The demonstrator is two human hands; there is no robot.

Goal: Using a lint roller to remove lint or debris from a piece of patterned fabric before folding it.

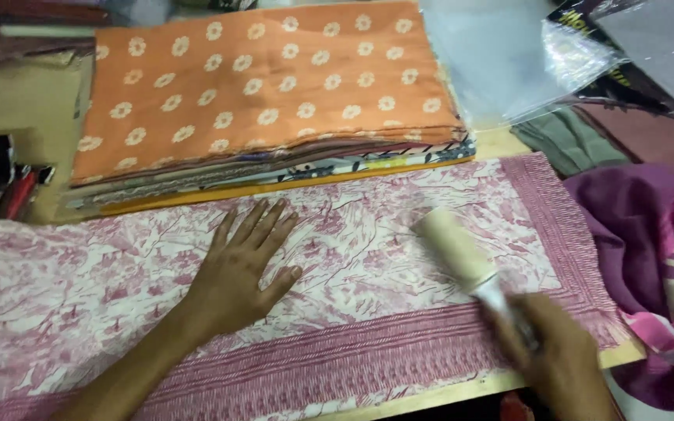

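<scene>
A pink and white printed cloth (368, 234) with a striped border lies spread flat over the wooden table. My left hand (239, 269) presses flat on it, fingers apart. My right hand (555, 351) grips the white handle of a lint roller (455, 251), whose pale roll rests on the cloth toward the right side. The right hand and the roller look blurred with motion.
A stack of folded fabrics, topped by an orange one with white flowers (259, 86), sits just behind the cloth. Clear plastic bags (524, 62) lie at the back right. Purple and pink fabric (657, 249) is heaped at the right. Dark and red objects (1, 183) sit at the left.
</scene>
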